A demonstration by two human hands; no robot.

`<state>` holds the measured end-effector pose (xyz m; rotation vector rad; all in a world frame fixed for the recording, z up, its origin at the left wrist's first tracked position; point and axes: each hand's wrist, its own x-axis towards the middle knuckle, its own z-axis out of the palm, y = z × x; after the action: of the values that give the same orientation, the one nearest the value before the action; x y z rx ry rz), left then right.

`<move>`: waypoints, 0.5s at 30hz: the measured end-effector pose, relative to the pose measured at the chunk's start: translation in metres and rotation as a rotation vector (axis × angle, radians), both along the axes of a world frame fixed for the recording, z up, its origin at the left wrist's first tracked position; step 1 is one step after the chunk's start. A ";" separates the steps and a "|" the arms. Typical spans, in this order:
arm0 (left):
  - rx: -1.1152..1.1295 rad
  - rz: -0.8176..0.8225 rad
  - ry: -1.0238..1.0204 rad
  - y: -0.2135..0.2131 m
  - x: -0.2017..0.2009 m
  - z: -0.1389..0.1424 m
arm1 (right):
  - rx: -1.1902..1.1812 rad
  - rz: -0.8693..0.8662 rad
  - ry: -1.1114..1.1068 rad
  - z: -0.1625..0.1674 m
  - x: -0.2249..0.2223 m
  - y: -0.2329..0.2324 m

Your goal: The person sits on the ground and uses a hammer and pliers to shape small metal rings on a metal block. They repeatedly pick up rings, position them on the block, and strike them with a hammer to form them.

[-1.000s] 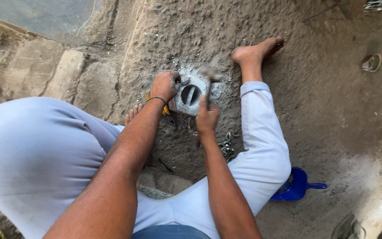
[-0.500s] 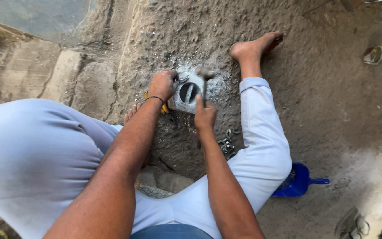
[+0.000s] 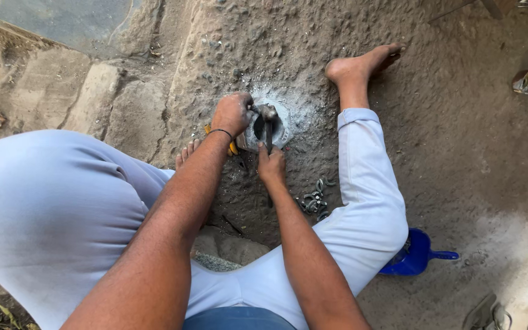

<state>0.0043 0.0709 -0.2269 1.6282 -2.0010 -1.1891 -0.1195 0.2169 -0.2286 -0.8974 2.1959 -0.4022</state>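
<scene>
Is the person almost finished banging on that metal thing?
Hard to say. Pale dust around the metal block suggests striking already happened. Now the left hand steadies a piece there while the right hand holds the hammer over it. A pile of metal rings lies nearby, untouched.

Ground was bare packed earth, sandy brown, pebbly, across most of frame. Upper left: flat stone slabs edging grey paved surface. Pale dusty patch in earth at upper centre. Blue plastic scoop lay lower right. Sandal at right edge, another sandal at bottom right. Soft daylight, brighter wash lower right, no hard shadows.
</scene>
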 end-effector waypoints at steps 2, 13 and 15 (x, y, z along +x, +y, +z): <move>-0.074 -0.027 0.027 0.000 0.002 -0.001 | -0.113 0.050 0.022 0.002 -0.003 -0.001; 0.036 0.064 0.078 0.001 0.001 0.009 | -0.158 -0.167 -0.067 0.038 -0.002 -0.011; 0.011 0.062 0.081 0.001 0.002 0.008 | -0.278 -0.118 -0.073 0.047 -0.003 -0.014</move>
<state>0.0066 0.0719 -0.2194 1.6089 -1.8840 -1.2252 -0.1229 0.2025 -0.1819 -0.8840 2.1652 -0.7997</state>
